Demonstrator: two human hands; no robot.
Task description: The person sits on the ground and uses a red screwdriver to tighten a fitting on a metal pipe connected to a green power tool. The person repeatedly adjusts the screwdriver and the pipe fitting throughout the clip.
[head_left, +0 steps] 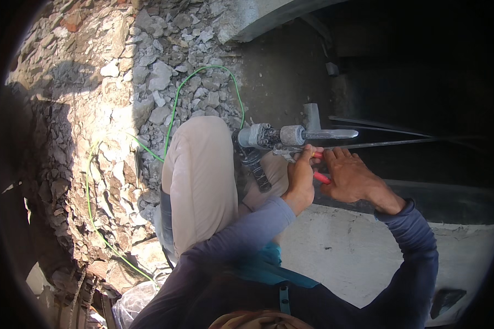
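My left hand [300, 180] is closed around part of a red-handled tool, seemingly pliers [322, 178], whose jaws are hidden by my fingers. From the right, my right hand [352, 176] meets it, thumb and fingers closed about the red grips. Just beyond my hands lies a grey and black demolition hammer [252, 137], resting sideways by my raised knee. Its thick steel chisel [332, 134] points right. Greyish wrapping covers part of the hammer's body, and its black handle [256, 172] slants down between my legs.
Broken concrete rubble [159, 77] spreads over the left side. A green cable [173, 115] loops across it. Thin metal rods [389, 143] stretch to the right beyond my hands. A pale concrete ledge [340, 236] lies beside me; a dark recess is at upper right.
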